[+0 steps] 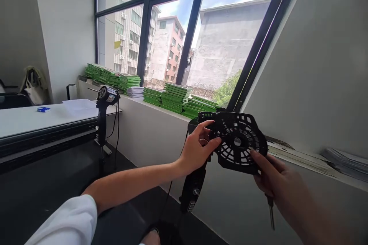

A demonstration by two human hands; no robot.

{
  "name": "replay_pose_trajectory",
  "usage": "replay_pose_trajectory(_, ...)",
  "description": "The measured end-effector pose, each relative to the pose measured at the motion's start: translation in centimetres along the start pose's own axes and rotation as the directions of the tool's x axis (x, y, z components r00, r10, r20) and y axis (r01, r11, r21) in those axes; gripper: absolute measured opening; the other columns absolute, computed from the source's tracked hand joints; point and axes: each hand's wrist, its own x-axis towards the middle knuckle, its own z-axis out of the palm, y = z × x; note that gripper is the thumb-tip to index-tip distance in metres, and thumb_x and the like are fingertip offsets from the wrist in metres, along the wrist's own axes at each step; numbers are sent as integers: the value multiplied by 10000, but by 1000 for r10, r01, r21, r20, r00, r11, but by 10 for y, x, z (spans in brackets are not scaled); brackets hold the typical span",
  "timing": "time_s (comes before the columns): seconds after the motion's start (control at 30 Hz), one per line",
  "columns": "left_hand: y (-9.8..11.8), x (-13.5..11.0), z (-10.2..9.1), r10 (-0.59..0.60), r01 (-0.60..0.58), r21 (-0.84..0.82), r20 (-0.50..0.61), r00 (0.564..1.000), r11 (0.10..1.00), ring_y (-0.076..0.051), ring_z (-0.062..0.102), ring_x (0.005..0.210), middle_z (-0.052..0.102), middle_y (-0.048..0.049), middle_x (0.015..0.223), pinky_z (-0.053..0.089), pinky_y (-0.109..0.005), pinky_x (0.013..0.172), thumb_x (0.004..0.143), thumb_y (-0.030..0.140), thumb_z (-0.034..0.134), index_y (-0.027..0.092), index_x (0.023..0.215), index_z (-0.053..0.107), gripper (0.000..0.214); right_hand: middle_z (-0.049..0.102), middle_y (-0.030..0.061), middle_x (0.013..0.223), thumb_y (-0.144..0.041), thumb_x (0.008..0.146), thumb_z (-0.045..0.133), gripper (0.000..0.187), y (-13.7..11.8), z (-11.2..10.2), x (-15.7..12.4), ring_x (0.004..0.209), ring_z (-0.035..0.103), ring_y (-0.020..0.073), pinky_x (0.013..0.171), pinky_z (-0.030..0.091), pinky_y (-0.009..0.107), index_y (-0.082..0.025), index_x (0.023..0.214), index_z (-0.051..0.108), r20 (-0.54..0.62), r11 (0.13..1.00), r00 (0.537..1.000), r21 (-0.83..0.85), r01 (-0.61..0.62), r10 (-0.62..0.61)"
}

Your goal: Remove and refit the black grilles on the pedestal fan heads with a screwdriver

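A black plastic cover (pixel 254 166) with a round slotted vent grille is held up in front of the window sill. My left hand (pixel 198 147) is closed on its left side, thumb and forefinger around the edge. My right hand (pixel 271 176) grips the lower right, its thumb lying over the grille. Below that hand a thin metal shaft, like a screwdriver (pixel 271 216), points down; its handle is mostly hidden by the fingers. Behind and below my left hand is a dark tool body (pixel 194 187) with a knob and a cord. Whether it is joined to the cover I cannot tell.
Stacks of green-edged panels (pixel 175 97) line the window sill. A similar black tool (pixel 106 97) stands upright on the left, its cords hanging. Beside it is a white table (pixel 17 120) with a translucent tray (pixel 79 105) and a blue item (pixel 43 110). Flat sheets (pixel 301 157) lie at right.
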Motion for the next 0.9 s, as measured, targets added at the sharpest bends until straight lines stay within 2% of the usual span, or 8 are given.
replay_pose_trajectory(0.13, -10, 18, -8, 74, -59, 226, -57, 996, 972, -154, 622, 875, 679, -3, 960, 517, -301, 861, 885, 327, 714, 258, 1303, 670, 425, 396, -65, 508, -848, 564, 742, 696, 3, 5, 26, 398, 256, 59, 410, 161, 249, -227, 786, 518, 163, 1000, 987, 14, -14, 12)
replay_pose_trajectory(0.3, -32, 16, -17, 99, -46, 388, -120, 988, 921, -209, 634, 1041, 676, -41, 1086, 512, -383, 1003, 935, 309, 631, 261, 1357, 632, 425, 393, -53, 509, -752, 691, 696, 569, 11, 23, 49, 407, 254, 68, 416, 141, 269, -207, 819, 594, 227, 999, 974, -42, 12, -2)
replay_pose_trajectory(0.43, -45, 14, -18, 162, -81, 410, -168, 972, 909, -237, 566, 1240, 589, -94, 1284, 465, -416, 1126, 969, 335, 578, 249, 1405, 589, 445, 424, -49, 528, -733, 742, 655, 599, 13, 29, 65, 418, 287, 73, 432, 170, 270, -167, 937, 645, 261, 993, 965, -97, 61, -34)
replay_pose_trajectory(0.53, -57, 21, -16, 172, -87, 390, -190, 967, 917, -261, 400, 1476, 403, -121, 1559, 362, -427, 1240, 958, 374, 614, 241, 1426, 558, 490, 466, -42, 535, -738, 746, 664, 670, 13, 27, 75, 413, 318, 82, 434, 179, 272, -144, 1058, 647, 233, 983, 971, -153, 99, -61)
replay_pose_trajectory(0.6, -67, 28, -13, 134, -75, 331, -160, 978, 941, -270, 293, 1561, 322, -114, 1656, 296, -445, 1283, 962, 421, 616, 247, 1509, 462, 594, 495, -25, 544, -753, 743, 672, 664, 15, 27, 83, 410, 339, 81, 432, 185, 271, -144, 1006, 652, 222, 975, 972, -191, 114, -70)
replay_pose_trajectory(0.67, -76, 33, -10, 106, -71, 263, -120, 987, 962, -275, 284, 1574, 339, -122, 1670, 262, -466, 1300, 967, 455, 607, 236, 1582, 343, 704, 494, -11, 537, -780, 729, 677, 633, 18, 29, 90, 408, 351, 73, 428, 187, 263, -156, 833, 640, 233, 968, 970, -219, 120, -68)
replay_pose_trajectory(0.73, -80, 36, -7, 104, -74, 238, -116, 988, 968, -280, 316, 1560, 377, -127, 1656, 250, -476, 1304, 967, 466, 606, 227, 1598, 309, 737, 466, -11, 516, -818, 690, 689, 657, 20, 31, 95, 405, 338, 65, 417, 182, 251, -170, 683, 583, 249, 967, 967, -230, 114, -55)
replay_pose_trajectory(0.9, -75, 30, 0, 93, -40, 277, -180, 979, 960, -259, 381, 1521, 443, -111, 1612, 286, -458, 1283, 1006, 443, 537, 250, 1561, 377, 609, 429, -42, 543, -875, 598, 716, 713, 22, 30, 94, 422, 273, 46, 388, 173, 228, -185, 681, 558, 299, 978, 954, -185, 91, -33)
